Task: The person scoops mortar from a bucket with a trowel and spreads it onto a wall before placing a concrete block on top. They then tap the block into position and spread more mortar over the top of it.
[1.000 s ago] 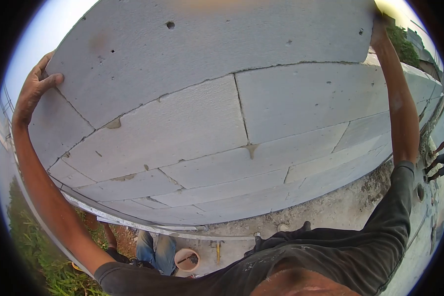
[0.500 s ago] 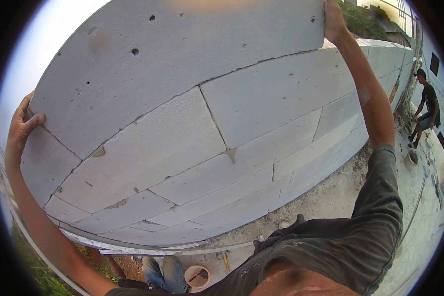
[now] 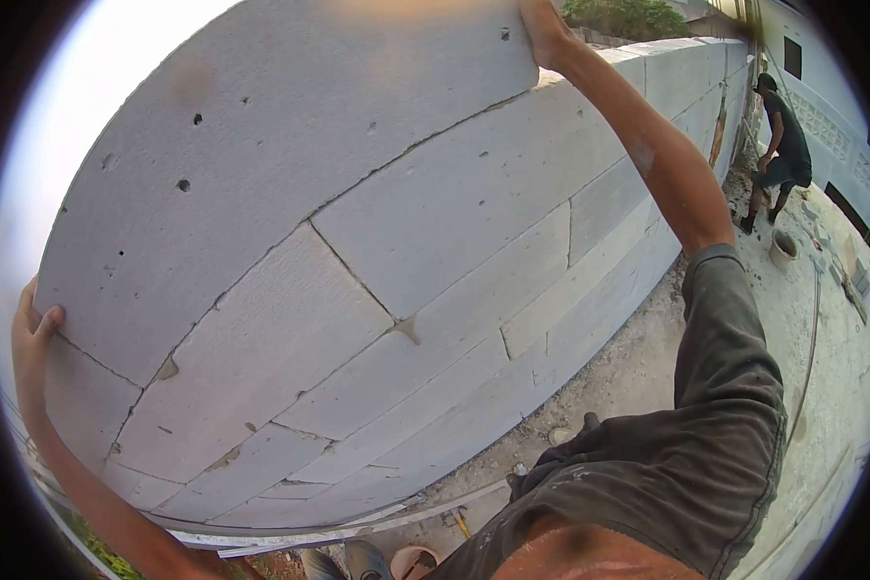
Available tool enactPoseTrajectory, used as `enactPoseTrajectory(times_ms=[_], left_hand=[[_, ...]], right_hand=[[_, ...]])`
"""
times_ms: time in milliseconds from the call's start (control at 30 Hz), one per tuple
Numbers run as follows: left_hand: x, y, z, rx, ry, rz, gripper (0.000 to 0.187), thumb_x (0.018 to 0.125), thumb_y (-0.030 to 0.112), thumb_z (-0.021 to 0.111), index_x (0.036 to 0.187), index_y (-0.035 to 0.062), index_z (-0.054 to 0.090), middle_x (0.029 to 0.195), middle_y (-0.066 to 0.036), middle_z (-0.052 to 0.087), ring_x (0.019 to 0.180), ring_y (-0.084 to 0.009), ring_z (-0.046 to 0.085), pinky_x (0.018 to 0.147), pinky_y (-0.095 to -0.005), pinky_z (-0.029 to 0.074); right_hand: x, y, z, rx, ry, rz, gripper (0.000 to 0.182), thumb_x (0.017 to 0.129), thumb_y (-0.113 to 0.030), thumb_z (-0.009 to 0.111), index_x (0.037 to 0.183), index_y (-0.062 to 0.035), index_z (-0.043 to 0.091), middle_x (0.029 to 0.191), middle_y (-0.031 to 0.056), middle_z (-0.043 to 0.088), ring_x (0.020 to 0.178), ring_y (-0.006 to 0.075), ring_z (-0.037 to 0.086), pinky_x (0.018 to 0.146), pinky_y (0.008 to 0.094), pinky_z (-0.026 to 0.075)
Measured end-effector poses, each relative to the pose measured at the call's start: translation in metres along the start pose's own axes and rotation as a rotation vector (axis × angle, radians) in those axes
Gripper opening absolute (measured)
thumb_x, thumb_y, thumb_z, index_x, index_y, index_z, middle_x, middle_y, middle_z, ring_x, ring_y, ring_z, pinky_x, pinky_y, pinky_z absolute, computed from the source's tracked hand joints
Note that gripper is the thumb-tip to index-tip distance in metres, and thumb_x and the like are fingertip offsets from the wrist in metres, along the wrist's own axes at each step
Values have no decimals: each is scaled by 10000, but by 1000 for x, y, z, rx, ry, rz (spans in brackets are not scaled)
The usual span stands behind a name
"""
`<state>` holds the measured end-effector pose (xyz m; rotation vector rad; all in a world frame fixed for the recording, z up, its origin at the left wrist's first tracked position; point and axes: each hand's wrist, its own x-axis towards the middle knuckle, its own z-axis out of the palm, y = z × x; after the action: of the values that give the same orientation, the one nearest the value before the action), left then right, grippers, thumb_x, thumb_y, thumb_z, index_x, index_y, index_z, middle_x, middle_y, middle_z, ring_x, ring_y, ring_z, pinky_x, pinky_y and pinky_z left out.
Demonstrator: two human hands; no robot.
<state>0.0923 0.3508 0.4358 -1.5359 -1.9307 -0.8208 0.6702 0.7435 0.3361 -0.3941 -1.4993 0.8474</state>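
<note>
A large grey block (image 3: 290, 126) lies on the top course of a wall of pale blocks (image 3: 464, 213). My left hand (image 3: 37, 333) grips the block's left end, the thumb on its front face and the fingers partly hidden behind. At the other end my right hand (image 3: 548, 41) is pressed against the edge, its fingertips cut off or hidden at the top of the view. Thin dark joints run under the block, and dabs of mortar (image 3: 408, 331) stick out between lower blocks.
Another person (image 3: 785, 145) in dark clothes stands at the far right beside the wall, near a bucket (image 3: 783, 248). Rubble lies along the wall's foot. Below are a second bucket (image 3: 416, 561), a yellow-handled tool (image 3: 462, 523) and another person's jeans (image 3: 365, 559).
The view has turned, so wall and block appear shifted left and more tilted. Both hands stay on the block. The person at the right has risen from a lower bend.
</note>
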Motion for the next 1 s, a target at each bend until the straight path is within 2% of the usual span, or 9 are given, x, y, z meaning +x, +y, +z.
enactPoseTrajectory(times_ms=[100, 200, 500, 700, 800, 900, 1000], left_hand=[[1, -5, -2, -9, -4, -4, 1012, 659, 705, 785, 1402, 61, 543, 1208, -205, 664, 1127, -330, 657, 985, -452, 517], [1, -6, -4, -13, -9, -3, 998, 667, 688, 786, 1400, 55, 544, 1212, -205, 663, 1130, -330, 654, 990, -451, 511], [5, -9, -8, -7, -31, -16, 957, 690, 640, 787, 1395, 38, 548, 1224, -208, 658, 1142, -328, 642, 1003, -448, 493], [4, -14, -8, -12, -28, -15, 930, 705, 607, 789, 1392, 27, 550, 1233, -210, 655, 1150, -327, 634, 1013, -446, 481], [2, -17, -10, -14, -27, -23, 917, 712, 591, 789, 1390, 22, 551, 1237, -211, 654, 1154, -326, 630, 1017, -445, 475], [3, -18, -11, -10, -37, -28, 903, 720, 575, 790, 1389, 16, 552, 1241, -211, 652, 1158, -326, 627, 1022, -444, 469], [7, -19, -13, -7, -36, -26, 889, 728, 558, 791, 1387, 11, 554, 1246, -212, 651, 1162, -325, 623, 1027, -443, 463]], right_hand=[[5, 8, -2, -86, -35, -137, 890, 1019, -655, 325, 1609, -24, 109, 1670, 238, 106, 1531, 397, 154, 1237, 546, 150], [5, 7, -2, -4, -41, -11, 874, 1028, -649, 303, 1613, -33, 97, 1676, 231, 86, 1537, 388, 138, 1241, 538, 138], [-5, -3, 3, 19, -25, 29, 875, 1018, -664, 323, 1619, -64, 113, 1666, 228, 130, 1527, 396, 164, 1232, 553, 162], [3, 11, -6, -118, -9, -81, 899, 1006, -683, 331, 1617, -57, 123, 1663, 233, 135, 1525, 403, 164, 1225, 576, 158], [-5, -2, 3, -48, 19, 35, 885, 1015, -670, 318, 1616, -50, 124, 1668, 228, 126, 1532, 392, 148, 1234, 552, 145], [5, 9, -1, -50, -1, -43, 878, 1019, -663, 313, 1614, -44, 129, 1672, 223, 119, 1534, 389, 139, 1236, 548, 142], [-7, 0, 3, -57, 12, -33, 867, 1025, -652, 310, 1613, -42, 128, 1673, 220, 117, 1536, 384, 139, 1240, 536, 133]])
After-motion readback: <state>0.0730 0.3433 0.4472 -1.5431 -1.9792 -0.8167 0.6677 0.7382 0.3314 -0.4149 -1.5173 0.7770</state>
